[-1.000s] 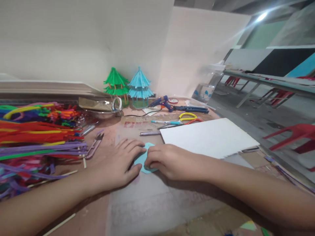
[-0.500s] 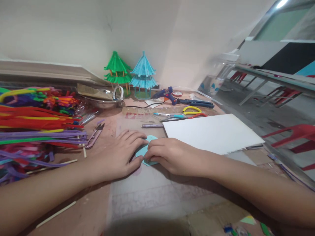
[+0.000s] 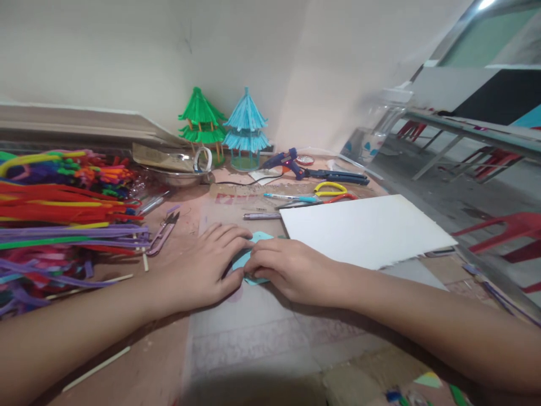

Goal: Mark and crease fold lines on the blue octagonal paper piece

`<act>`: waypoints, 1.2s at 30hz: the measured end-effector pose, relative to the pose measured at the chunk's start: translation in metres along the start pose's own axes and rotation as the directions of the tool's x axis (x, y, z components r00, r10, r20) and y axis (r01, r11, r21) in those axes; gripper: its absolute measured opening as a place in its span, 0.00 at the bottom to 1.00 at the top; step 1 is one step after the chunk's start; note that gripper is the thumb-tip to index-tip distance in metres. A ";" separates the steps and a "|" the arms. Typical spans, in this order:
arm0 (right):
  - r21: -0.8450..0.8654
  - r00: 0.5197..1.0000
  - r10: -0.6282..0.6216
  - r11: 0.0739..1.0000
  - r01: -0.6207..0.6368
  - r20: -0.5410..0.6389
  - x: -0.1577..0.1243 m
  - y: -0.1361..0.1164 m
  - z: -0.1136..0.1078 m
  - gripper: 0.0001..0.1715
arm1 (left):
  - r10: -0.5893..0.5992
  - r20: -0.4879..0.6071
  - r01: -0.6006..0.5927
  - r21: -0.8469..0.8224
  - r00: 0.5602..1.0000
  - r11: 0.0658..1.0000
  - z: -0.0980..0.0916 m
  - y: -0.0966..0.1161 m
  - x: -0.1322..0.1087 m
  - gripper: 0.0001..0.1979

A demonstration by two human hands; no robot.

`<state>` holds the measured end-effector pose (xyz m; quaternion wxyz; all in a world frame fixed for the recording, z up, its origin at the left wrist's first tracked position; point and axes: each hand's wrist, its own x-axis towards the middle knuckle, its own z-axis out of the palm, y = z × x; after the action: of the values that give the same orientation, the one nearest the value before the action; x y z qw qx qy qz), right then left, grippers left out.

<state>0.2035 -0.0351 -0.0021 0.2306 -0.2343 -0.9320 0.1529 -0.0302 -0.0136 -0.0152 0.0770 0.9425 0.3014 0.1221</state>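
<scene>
A small light-blue flat piece with angled corners (image 3: 242,260) lies on the clear sheet (image 3: 236,332) in front of me. My left hand (image 3: 222,259) rests flat with fingers stretched, its index finger and thumb at the piece's left edge. Over the right part of the piece, my right hand (image 3: 281,268) has its fingers curled and pressed together against the surface. Whatever those fingertips may pinch is hidden. Part of the light-blue piece is covered by the right hand.
Bundles of coloured pipe cleaners (image 3: 63,203) fill the left side, near small snips (image 3: 164,234). White board (image 3: 363,231) lies at right, beside scissors (image 3: 329,189). Behind stand a glue gun (image 3: 287,162), a green pagoda model (image 3: 200,121) and a blue one (image 3: 246,124).
My right hand has shifted slightly left over the light-blue piece, its fingertips now closer to my left thumb. The left hand stays nearly where it was.
</scene>
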 end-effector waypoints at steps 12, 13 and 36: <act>0.006 1.000 0.012 1.000 -0.012 0.027 0.001 -0.002 -0.003 0.12 | -0.024 0.015 0.025 -0.029 1.000 0.999 -0.001 0.001 0.000 0.15; 0.005 0.999 0.016 1.000 -0.016 0.037 0.000 -0.001 -0.003 0.12 | -0.021 0.016 0.021 -0.033 1.000 0.999 -0.001 0.001 0.000 0.16; -0.125 0.993 -0.085 0.989 0.074 -0.086 -0.002 0.011 0.004 0.12 | -0.034 0.042 0.036 -0.042 0.999 0.998 -0.002 0.003 0.001 0.19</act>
<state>0.2071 -0.0277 -0.0105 0.2639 -0.2171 -0.9368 0.0756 -0.0283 -0.0150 -0.0120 0.1055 0.9375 0.3135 0.1078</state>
